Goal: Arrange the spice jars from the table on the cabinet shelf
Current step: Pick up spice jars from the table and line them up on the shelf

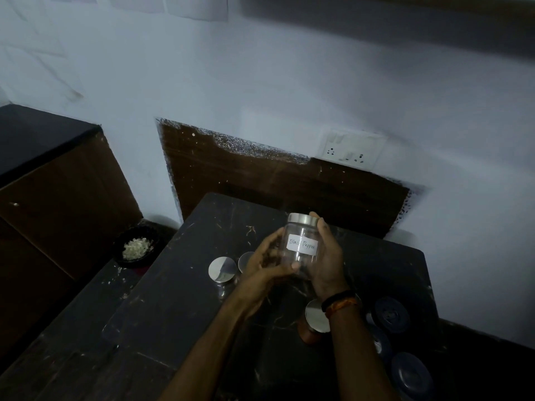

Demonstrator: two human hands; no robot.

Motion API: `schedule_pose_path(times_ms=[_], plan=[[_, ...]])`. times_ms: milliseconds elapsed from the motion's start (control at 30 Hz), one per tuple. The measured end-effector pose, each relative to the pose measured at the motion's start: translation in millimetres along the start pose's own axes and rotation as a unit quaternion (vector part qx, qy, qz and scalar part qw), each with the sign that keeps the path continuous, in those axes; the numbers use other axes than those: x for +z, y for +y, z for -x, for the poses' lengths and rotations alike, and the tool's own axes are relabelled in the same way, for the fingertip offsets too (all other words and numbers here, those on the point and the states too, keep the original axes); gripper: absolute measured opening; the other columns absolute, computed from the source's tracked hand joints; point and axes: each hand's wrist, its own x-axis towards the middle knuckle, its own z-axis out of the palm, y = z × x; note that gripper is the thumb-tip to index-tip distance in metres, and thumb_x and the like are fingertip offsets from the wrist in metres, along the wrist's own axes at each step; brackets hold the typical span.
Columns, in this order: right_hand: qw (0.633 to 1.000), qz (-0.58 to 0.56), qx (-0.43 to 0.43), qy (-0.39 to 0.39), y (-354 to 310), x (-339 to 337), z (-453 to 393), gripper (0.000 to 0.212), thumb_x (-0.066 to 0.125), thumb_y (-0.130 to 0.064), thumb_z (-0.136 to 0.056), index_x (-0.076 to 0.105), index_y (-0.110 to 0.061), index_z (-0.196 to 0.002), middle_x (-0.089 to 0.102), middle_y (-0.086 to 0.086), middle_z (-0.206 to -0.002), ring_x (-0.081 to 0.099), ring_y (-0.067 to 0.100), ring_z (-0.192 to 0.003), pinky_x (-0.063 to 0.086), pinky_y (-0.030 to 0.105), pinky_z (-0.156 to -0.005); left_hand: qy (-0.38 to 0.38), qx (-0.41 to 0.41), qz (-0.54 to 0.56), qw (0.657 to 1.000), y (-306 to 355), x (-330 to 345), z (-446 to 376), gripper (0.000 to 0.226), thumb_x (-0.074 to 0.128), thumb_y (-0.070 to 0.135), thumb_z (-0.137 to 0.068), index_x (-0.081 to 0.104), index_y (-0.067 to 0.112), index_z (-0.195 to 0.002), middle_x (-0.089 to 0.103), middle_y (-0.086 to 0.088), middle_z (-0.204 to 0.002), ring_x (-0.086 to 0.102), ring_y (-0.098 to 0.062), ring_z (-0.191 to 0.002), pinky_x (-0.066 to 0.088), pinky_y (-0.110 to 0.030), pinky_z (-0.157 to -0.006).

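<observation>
A dark marbled table [179, 299] stands against a pale blue wall [289, 82] with a bare brown patch [260, 175] and a socket plate [351, 150]. Above the table's middle, both hands hold 1 clear jar [301, 247] labelled "Black Pepper": the left hand [267, 263] curls round its side, the right hand [327, 259] wraps the other. 3 steel-lidded jars [222, 270] stand below, 2 partly hidden by the arms. Dark lids [390, 315] at the right edge are dim.

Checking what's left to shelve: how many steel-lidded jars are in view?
4: one held in both hands, two on the table left of the hands, one beside the right wrist. Others may be hidden.
</observation>
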Motion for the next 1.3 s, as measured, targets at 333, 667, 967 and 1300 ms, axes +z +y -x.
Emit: schedule_pose_path(times_ms=[333, 667, 967, 1300], plan=[[0.998, 0.020, -0.041, -0.052, -53.0, 12.3, -14.7, 0.060, 0.061, -0.052, -0.088, 0.050, -0.026, -0.140, 0.060, 0.013, -0.135, 0.062, 0.032, -0.119, 0.053, 0.054, -0.096, -0.012, 0.081, -0.051, 0.995, 37.0, 17.2, -19.1, 0.087, 0.084, 0.016, -0.070, 0.045, 0.039, -0.144, 0.061, -0.006, -0.133, 0.062, -0.027, -0.121, 0.056, -0.051, -0.095], [0.979, 0.048, -0.165, -0.112, -169.0, 62.8, -45.6, 0.044, 0.061, -0.038, -0.092, 0.056, -0.013, -0.128, 0.064, 0.015, -0.124, 0.065, 0.030, -0.108, 0.057, 0.044, -0.088, -0.058, 0.210, -0.151, 0.964, 147.1, 38.2, -70.9, 0.083, 0.086, 0.016, -0.074, 0.046, 0.039, -0.143, 0.069, 0.004, -0.124, 0.066, -0.017, -0.115, 0.058, -0.034, -0.090], [0.949, 0.126, -0.268, -0.109, -268.9, 107.0, -62.4, 0.043, 0.060, -0.041, -0.095, 0.058, -0.014, -0.129, 0.064, 0.010, -0.126, 0.063, 0.027, -0.114, 0.058, 0.050, -0.090, -0.072, 0.280, -0.242, 0.926, 253.1, 63.4, -104.4, 0.085, 0.089, 0.030, -0.072, 0.043, 0.046, -0.141, 0.066, -0.003, -0.125, 0.068, -0.020, -0.111, 0.059, -0.038, -0.091], [0.930, 0.106, -0.324, -0.137, -330.3, 145.3, -60.3, 0.040, 0.058, -0.034, -0.098, 0.057, -0.014, -0.132, 0.069, 0.004, -0.120, 0.068, 0.018, -0.104, 0.058, 0.038, -0.086, -0.091, 0.314, -0.262, 0.908, 373.9, 97.0, -123.7, 0.049, 0.076, 0.039, -0.086, 0.060, 0.009, -0.121, 0.072, -0.013, -0.113, 0.072, -0.027, -0.102, 0.061, -0.043, -0.082]])
